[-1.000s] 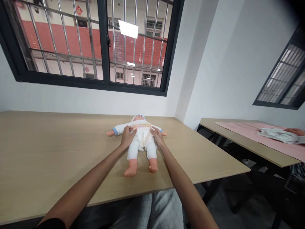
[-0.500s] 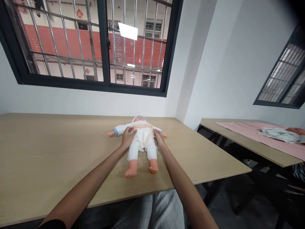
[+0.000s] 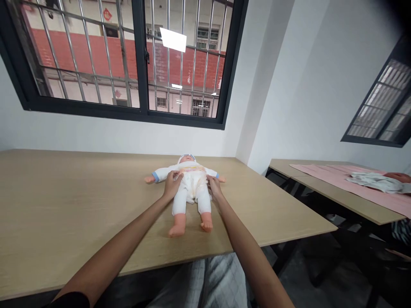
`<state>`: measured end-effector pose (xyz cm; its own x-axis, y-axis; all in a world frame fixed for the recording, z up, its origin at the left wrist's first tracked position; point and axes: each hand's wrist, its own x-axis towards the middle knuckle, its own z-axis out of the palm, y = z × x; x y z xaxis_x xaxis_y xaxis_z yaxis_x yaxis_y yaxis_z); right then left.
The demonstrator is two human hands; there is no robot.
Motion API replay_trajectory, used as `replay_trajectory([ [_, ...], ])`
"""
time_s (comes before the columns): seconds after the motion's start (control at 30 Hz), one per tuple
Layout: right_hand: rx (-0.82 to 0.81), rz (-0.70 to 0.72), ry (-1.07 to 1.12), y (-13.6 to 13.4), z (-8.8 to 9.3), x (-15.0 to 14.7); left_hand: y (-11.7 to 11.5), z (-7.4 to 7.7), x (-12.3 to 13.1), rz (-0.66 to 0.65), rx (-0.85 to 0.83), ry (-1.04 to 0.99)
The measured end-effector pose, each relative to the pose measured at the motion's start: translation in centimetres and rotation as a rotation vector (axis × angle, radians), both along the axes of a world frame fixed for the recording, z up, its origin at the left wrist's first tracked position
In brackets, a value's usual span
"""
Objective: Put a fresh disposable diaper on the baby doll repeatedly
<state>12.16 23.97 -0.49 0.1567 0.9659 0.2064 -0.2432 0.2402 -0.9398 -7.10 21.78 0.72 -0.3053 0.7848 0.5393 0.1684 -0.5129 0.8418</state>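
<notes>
A baby doll (image 3: 179,224) in white clothes with blue cuffs and a cap lies on its back on the wooden table, feet towards me. Around its hips, over the clothes, is a white diaper (image 3: 194,182) with a yellow and pink waistband. My left hand (image 3: 172,185) is at the diaper's left side, fingers closed on its waist edge. On the opposite side my right hand (image 3: 214,187) has its fingers bent in against the diaper's other edge. The fingertips of both hands are partly hidden.
The table (image 3: 80,205) ends at a white wall beneath a barred window (image 3: 141,112). To the right, across a gap, a second table (image 3: 340,194) bears a pink cloth (image 3: 327,179), a white cloth bundle (image 3: 375,182) and a reddish object (image 3: 398,176).
The camera view has shifted slightly. My right fingers have moved a little at the diaper's side; my left hand and the doll stay almost the same.
</notes>
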Motion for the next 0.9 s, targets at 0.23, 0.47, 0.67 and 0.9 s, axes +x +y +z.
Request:
replay_trajectory([
  [0.23,-0.074,-0.05,-0.007,0.2,-0.5,0.3,0.0,-0.3,-0.1,-0.019,-0.012,0.063],
  [0.47,-0.077,-0.04,-0.036,0.7,-1.1,0.3,0.0,-0.5,-0.2,-0.014,-0.036,0.078],
  [0.67,-0.017,0.016,-0.129,0.7,-1.5,0.7,0.2,-0.6,-0.4,-0.01,-0.044,0.084],
  [0.9,-0.016,0.13,-0.428,0.2,-1.5,1.3,-0.3,-0.8,-0.3,-0.013,-0.149,-0.045],
])
